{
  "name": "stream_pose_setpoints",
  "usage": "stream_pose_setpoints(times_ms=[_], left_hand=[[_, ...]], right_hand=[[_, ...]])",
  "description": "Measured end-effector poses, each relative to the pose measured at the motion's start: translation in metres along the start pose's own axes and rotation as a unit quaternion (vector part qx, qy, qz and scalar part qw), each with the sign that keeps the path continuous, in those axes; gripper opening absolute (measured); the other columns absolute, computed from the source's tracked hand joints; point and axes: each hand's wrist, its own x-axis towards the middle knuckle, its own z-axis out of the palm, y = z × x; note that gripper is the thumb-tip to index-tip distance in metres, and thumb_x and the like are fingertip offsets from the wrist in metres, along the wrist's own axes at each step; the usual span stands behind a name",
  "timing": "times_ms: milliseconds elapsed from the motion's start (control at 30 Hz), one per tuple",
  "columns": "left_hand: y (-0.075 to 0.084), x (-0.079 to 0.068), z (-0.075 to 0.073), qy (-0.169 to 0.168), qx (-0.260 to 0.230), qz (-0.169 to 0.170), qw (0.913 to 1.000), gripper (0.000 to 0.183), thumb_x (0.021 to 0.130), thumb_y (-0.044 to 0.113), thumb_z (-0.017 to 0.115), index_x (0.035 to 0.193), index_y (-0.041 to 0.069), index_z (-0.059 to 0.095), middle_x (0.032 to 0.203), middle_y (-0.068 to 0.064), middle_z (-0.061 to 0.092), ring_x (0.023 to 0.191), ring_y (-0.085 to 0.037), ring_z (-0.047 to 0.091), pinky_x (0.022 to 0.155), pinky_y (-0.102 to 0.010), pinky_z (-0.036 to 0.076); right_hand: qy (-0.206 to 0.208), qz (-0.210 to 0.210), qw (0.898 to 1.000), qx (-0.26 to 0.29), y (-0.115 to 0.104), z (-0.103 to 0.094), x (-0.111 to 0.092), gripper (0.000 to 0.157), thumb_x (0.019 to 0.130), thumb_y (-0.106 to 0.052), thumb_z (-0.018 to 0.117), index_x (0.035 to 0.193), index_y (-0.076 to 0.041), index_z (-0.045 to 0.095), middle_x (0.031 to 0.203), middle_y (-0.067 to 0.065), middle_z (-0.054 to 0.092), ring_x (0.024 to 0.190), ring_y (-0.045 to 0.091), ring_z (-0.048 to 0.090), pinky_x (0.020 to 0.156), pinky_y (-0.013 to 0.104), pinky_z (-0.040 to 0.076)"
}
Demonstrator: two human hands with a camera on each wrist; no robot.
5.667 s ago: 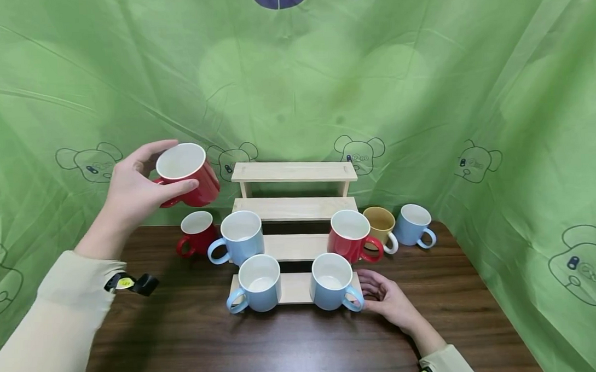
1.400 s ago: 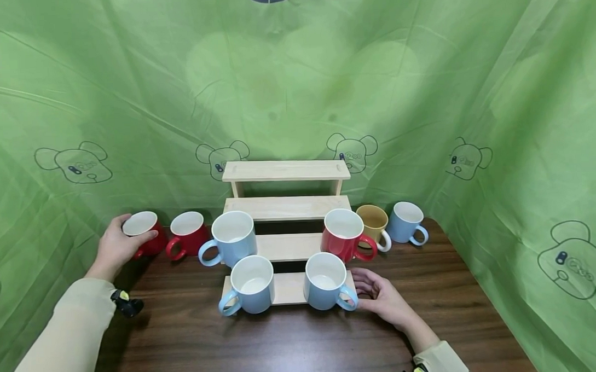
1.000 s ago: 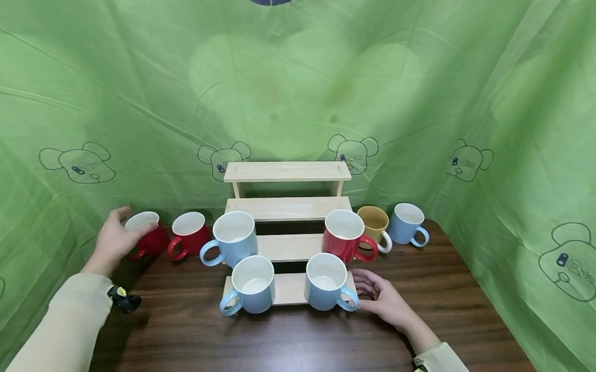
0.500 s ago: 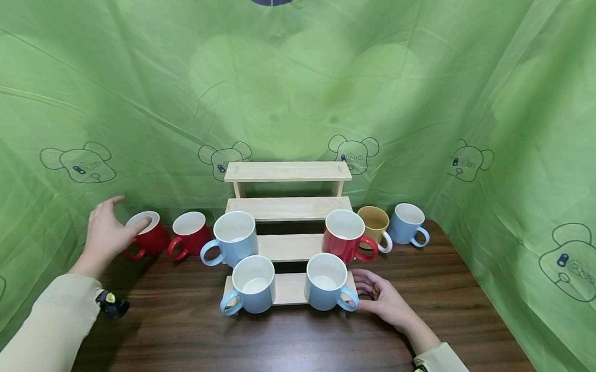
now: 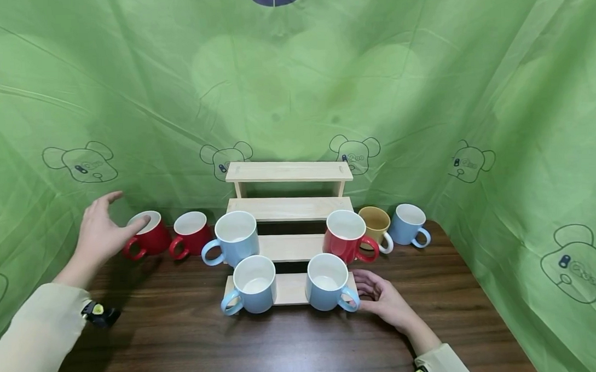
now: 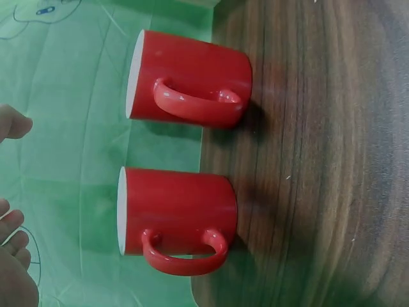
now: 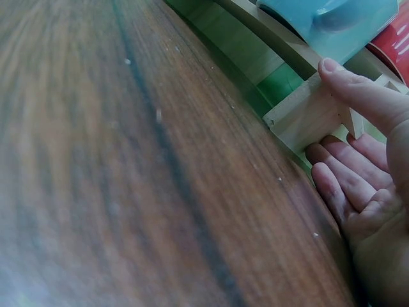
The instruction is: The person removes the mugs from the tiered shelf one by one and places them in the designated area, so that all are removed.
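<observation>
Fingers spread, my left hand (image 5: 99,231) hovers just left of a red mug (image 5: 152,236). The left wrist view shows its fingers apart from that red mug (image 6: 182,214). A second red mug (image 5: 193,238) stands upright to its right, handle toward me. My right hand (image 5: 385,298) holds the right end of the stepped wooden rack (image 5: 291,208) at its lowest step. In the right wrist view, the thumb lies at the front corner and the fingers (image 7: 342,166) along the end. A light-blue mug (image 5: 327,283) stands on that step beside it.
On the rack's lower steps stand two more light-blue mugs (image 5: 254,286) (image 5: 237,240) and a red mug (image 5: 346,239). A yellow mug (image 5: 373,227) and a light-blue mug (image 5: 408,226) stand behind right. Green cloth (image 5: 284,88) surrounds the dark wooden table (image 5: 284,345).
My left hand lowered the red mug from mid-air to the table's back left, let go, and drew back leftward. The right hand has stayed at the rack.
</observation>
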Motion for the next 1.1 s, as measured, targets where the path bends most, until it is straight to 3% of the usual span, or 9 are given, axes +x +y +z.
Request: stream_pose_setpoints(times_ms=[300, 467, 533, 633, 700, 767, 967, 1100], left_hand=[[0.011, -0.012, -0.008, -0.016, -0.014, -0.011, 0.9997, 0.094, 0.099, 0.043, 0.079, 0.168, 0.0, 0.032, 0.161, -0.035, 0.042, 0.14, -0.059, 0.041, 0.104, -0.073, 0.038], [0.019, -0.021, -0.011, -0.033, -0.039, -0.028, 0.9983, 0.093, 0.101, 0.045, 0.077, 0.171, 0.005, 0.03, 0.168, -0.03, 0.039, 0.144, -0.061, 0.04, 0.107, -0.076, 0.037], [0.026, -0.025, -0.011, -0.037, -0.048, -0.033, 0.9976, 0.092, 0.101, 0.046, 0.077, 0.171, 0.009, 0.031, 0.168, -0.028, 0.039, 0.144, -0.059, 0.04, 0.108, -0.069, 0.039], [0.038, -0.032, -0.009, -0.036, -0.063, -0.03, 0.9969, 0.09, 0.099, 0.045, 0.08, 0.17, 0.014, 0.035, 0.167, -0.024, 0.043, 0.143, -0.055, 0.044, 0.106, -0.042, 0.043], [0.045, -0.036, -0.006, -0.033, -0.07, -0.022, 0.9968, 0.089, 0.098, 0.044, 0.082, 0.169, 0.017, 0.038, 0.165, -0.021, 0.046, 0.142, -0.051, 0.047, 0.098, -0.026, 0.039], [0.053, -0.04, -0.005, -0.033, -0.079, -0.012, 0.9963, 0.087, 0.097, 0.041, 0.084, 0.169, 0.018, 0.04, 0.165, -0.019, 0.048, 0.142, -0.05, 0.048, 0.095, -0.018, 0.035], [0.076, -0.05, 0.002, -0.038, -0.089, 0.013, 0.9952, 0.087, 0.095, 0.038, 0.087, 0.167, 0.02, 0.043, 0.162, -0.014, 0.051, 0.142, -0.041, 0.049, 0.094, -0.016, 0.033], [0.089, -0.055, 0.006, -0.047, -0.103, 0.032, 0.9931, 0.086, 0.094, 0.034, 0.088, 0.166, 0.019, 0.044, 0.161, -0.015, 0.052, 0.143, -0.041, 0.05, 0.096, -0.012, 0.034]], right_hand=[[0.002, 0.003, 1.0, -0.001, 0.0, 0.0, 0.0, 0.072, 0.095, -0.006, 0.085, 0.156, 0.004, 0.049, 0.146, 0.026, 0.064, 0.123, 0.019, 0.07, 0.106, 0.024, 0.055], [-0.001, 0.002, 1.0, -0.001, 0.001, 0.0, 0.001, 0.072, 0.095, -0.007, 0.085, 0.156, 0.005, 0.048, 0.146, 0.026, 0.064, 0.123, 0.019, 0.07, 0.106, 0.025, 0.054], [-0.001, -0.001, 1.0, 0.0, 0.002, 0.0, 0.001, 0.072, 0.095, -0.006, 0.085, 0.156, 0.005, 0.049, 0.145, 0.026, 0.064, 0.123, 0.019, 0.07, 0.106, 0.025, 0.054], [0.0, -0.004, 1.0, 0.001, 0.002, 0.0, 0.001, 0.072, 0.094, -0.006, 0.085, 0.155, 0.005, 0.049, 0.145, 0.026, 0.064, 0.123, 0.019, 0.07, 0.105, 0.025, 0.055], [0.0, -0.008, 1.0, 0.002, 0.002, 0.0, 0.001, 0.072, 0.094, -0.005, 0.085, 0.155, 0.005, 0.049, 0.145, 0.026, 0.064, 0.122, 0.019, 0.071, 0.105, 0.025, 0.055], [0.001, -0.011, 1.0, 0.003, 0.002, 0.001, 0.001, 0.071, 0.094, -0.004, 0.085, 0.155, 0.005, 0.049, 0.144, 0.026, 0.064, 0.122, 0.019, 0.071, 0.105, 0.025, 0.055], [0.002, -0.014, 1.0, 0.0, 0.001, 0.0, 0.0, 0.071, 0.094, -0.005, 0.085, 0.155, 0.005, 0.05, 0.144, 0.026, 0.064, 0.122, 0.019, 0.071, 0.105, 0.025, 0.055], [0.0, -0.009, 1.0, 0.0, 0.001, 0.0, 0.0, 0.071, 0.095, -0.005, 0.085, 0.155, 0.005, 0.049, 0.145, 0.027, 0.064, 0.123, 0.019, 0.071, 0.105, 0.025, 0.055]])
